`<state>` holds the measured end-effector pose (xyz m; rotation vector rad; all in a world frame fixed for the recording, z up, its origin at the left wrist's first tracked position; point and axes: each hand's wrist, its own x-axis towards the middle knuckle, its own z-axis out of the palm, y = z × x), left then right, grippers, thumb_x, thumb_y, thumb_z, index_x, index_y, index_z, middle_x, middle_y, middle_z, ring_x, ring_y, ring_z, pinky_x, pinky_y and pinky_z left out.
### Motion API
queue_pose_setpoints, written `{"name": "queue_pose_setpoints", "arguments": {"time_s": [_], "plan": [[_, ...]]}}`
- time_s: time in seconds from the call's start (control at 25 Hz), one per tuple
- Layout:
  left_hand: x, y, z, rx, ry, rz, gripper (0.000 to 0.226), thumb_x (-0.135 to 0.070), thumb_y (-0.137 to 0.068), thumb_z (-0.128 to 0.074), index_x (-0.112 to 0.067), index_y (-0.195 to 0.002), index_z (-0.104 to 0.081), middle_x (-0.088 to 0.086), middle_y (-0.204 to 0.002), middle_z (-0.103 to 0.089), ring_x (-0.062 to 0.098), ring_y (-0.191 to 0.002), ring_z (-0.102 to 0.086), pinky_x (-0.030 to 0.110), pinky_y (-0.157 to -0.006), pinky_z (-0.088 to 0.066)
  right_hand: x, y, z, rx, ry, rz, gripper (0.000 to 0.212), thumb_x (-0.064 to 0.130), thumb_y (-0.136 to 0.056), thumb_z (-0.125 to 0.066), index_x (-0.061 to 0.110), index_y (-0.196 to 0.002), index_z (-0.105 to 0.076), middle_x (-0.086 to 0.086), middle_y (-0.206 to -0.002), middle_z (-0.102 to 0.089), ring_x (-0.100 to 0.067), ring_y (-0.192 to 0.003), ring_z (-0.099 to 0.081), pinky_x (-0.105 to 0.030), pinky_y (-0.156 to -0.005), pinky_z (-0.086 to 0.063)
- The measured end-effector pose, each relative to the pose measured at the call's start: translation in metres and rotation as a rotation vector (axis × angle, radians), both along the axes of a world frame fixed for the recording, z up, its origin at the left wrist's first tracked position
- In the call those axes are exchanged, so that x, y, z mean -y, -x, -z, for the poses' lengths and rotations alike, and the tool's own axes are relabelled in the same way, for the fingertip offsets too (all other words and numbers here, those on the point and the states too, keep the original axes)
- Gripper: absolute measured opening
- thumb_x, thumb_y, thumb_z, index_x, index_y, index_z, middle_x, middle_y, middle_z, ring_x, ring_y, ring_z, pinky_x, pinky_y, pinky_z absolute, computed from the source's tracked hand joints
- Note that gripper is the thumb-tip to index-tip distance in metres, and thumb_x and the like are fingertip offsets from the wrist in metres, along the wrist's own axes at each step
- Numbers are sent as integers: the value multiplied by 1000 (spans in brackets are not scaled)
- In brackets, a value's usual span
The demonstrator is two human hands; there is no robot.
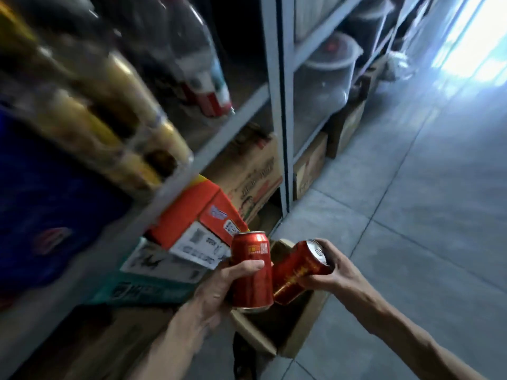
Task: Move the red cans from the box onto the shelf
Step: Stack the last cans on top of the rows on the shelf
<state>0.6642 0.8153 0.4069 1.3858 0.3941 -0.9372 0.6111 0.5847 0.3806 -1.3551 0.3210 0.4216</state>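
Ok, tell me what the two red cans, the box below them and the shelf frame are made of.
Upright can and tilted can: likely metal, glossy red print; the tilted one shows a silvery top. Box: matte brown cardboard, folded flaps. Shelf frame: probably grey painted metal, thin straight posts; blur leaves it open.

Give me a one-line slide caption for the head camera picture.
Left hand holds an upright can, right hand a tilted can, both red, over the open box beside the shelf.

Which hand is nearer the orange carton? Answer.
Left. The left hand, holding an upright can, sits below the orange carton; the right hand, holding a tilted can, is farther right.
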Motion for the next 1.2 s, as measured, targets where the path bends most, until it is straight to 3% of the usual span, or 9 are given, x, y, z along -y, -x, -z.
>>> {"name": "queue_pose_setpoints", "arguments": {"time_s": [0.12,0.2,0.28,0.48,0.64,0.76,0.8,0.96,1.2], "plan": [[-27,28,-105,87,-8,-80,62,-29,-55,-84,-10,-113,-71,20,-118,-69,33,-106,-68,41,-85,-58,-27,11,-100,70,-67,-109,67,4,-61,-75,8,-124,-53,-15,-115,-66,-12,-95,-69,-21,-75,-55],[-54,55,-164,117,-7,-149,57,-30,-54,-87,-20,-108,-73,14,-113,-73,30,-104,-70,42,-83,-59,-53,18,-156,90,-133,-216,70,-3,-64,-76,7,-128,-49,-14,-119,-64,-11,-96,-70,-20,-73,-56],[-83,82,-208,152,-49,-219,66,-36,-50,-89,-25,-112,-68,8,-107,-75,25,-99,-72,44,-83,-58,-82,22,-201,108,-169,-314,73,-9,-68,-79,10,-131,-46,-12,-123,-64,-17,-102,-70,-24,-76,-57],[-147,140,-265,264,-89,-462,62,-43,-43,-90,-31,-99,-68,0,-89,-78,16,-80,-75,28,-59,-59,-167,32,-263,220,15,-398,80,26,-56,-89,17,-125,-50,-11,-121,-66,-23,-107,-67,-34,-88,-57],[-208,171,-280,288,-65,-659,75,-39,-41,-93,-25,-110,-65,5,-95,-78,23,-88,-75,34,-65,-60,-241,41,-280,303,108,-422,91,38,-52,-96,21,-126,-46,-3,-116,-66,-14,-101,-69,-38,-87,-58],[-255,186,-280,274,-55,-782,81,-34,-41,-93,-21,-115,-63,5,-97,-78,23,-92,-74,33,-67,-59,-292,46,-276,332,138,-417,72,32,-56,-93,25,-115,-52,1,-106,-69,-6,-90,-70,-24,-71,-57],[-271,190,-278,269,-54,-797,83,-34,-40,-93,-19,-116,-63,6,-98,-78,23,-93,-73,33,-68,-59,-310,48,-273,331,141,-425,66,28,-59,-92,24,-113,-54,0,-105,-71,-9,-91,-71,-24,-72,-57],[-336,209,-267,222,-30,-811,84,-35,-39,-92,-18,-116,-63,6,-97,-78,23,-95,-72,33,-70,-57,-378,63,-261,283,77,-490,57,19,-70,-86,27,-118,-58,-2,-109,-73,-23,-103,-69,-52,-94,-53],[-400,210,-259,202,-19,-766,62,-32,-53,-89,-19,-108,-63,8,-100,-74,23,-94,-70,29,-67,-56,-453,81,-257,297,113,-448,83,42,-59,-91,28,-129,-48,-2,-118,-69,-21,-107,-68,-51,-96,-52]]}}
